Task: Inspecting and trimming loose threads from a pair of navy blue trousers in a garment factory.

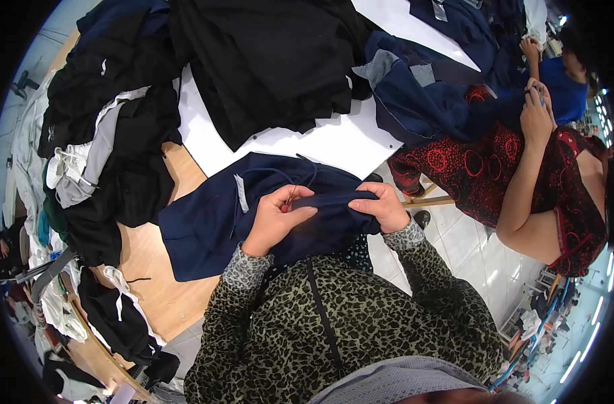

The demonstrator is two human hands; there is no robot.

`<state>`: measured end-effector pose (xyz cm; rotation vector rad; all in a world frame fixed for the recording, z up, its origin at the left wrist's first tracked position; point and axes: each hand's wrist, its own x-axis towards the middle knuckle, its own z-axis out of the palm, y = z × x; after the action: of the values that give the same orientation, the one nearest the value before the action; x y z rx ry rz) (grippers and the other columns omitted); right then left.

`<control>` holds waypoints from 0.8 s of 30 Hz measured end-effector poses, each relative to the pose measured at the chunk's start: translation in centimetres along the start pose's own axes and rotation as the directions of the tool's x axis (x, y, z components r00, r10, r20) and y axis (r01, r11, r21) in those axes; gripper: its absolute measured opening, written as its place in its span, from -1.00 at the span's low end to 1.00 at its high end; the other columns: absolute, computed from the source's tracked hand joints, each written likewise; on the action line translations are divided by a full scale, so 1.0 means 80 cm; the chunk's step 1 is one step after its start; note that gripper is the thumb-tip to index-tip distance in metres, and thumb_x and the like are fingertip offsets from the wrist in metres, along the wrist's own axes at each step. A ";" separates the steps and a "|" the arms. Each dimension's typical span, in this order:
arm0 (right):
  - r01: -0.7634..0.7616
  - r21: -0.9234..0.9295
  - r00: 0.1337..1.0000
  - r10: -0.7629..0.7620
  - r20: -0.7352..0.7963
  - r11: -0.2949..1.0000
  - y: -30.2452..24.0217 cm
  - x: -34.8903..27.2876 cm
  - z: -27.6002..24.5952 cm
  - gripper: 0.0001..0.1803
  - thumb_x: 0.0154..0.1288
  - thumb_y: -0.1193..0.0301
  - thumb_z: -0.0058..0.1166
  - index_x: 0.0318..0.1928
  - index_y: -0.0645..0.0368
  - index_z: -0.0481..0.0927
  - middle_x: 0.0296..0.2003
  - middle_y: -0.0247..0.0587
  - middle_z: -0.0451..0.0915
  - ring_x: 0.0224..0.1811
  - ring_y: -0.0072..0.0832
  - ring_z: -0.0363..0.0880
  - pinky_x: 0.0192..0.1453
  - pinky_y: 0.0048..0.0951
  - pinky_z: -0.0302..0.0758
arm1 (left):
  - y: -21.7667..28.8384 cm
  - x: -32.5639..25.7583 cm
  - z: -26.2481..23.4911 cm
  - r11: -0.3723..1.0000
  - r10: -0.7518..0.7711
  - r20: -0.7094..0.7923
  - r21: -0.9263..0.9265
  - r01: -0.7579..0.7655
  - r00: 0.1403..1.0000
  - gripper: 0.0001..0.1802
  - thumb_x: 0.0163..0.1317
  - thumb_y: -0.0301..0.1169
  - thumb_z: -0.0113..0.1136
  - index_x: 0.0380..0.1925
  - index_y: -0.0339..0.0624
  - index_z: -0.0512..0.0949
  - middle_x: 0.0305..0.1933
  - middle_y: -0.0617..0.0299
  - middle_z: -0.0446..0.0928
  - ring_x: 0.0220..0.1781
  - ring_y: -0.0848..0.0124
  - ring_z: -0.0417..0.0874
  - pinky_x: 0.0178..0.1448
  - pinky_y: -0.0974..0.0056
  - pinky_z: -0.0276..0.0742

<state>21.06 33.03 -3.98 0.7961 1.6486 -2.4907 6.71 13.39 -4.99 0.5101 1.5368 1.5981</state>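
A navy blue garment with a drawstring and a white label lies over the near table edge and across my lap. My left hand is closed on its upper edge, thumb on top. A small red thing shows inside the left palm, mostly hidden by the fingers. To the right, my right hand pinches the same edge between thumb and fingers. A folded band of the cloth is stretched between both hands. The navy drawstring loops on the cloth just beyond them.
A heap of black garments covers the white board ahead. More black and grey clothes are piled at left on the wooden table. At right, a person in red-and-black patterned clothes sits close, beside navy pieces.
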 end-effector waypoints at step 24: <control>0.010 -0.083 1.000 -0.008 0.025 0.997 -0.005 0.008 0.007 -0.82 0.20 0.44 0.23 -0.24 0.30 0.61 -0.39 -0.42 0.61 -0.35 -0.76 0.49 -0.24 -0.70 0.44 | 0.006 0.017 0.017 0.929 -0.189 0.091 -0.306 0.208 0.978 -0.84 0.09 -0.60 0.29 -0.32 -0.23 0.53 -0.35 0.40 0.54 -0.34 0.70 0.49 -0.22 0.58 0.41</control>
<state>20.17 32.89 -3.73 0.7474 1.7382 -2.4094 6.85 15.35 -4.64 0.2153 1.2160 1.6123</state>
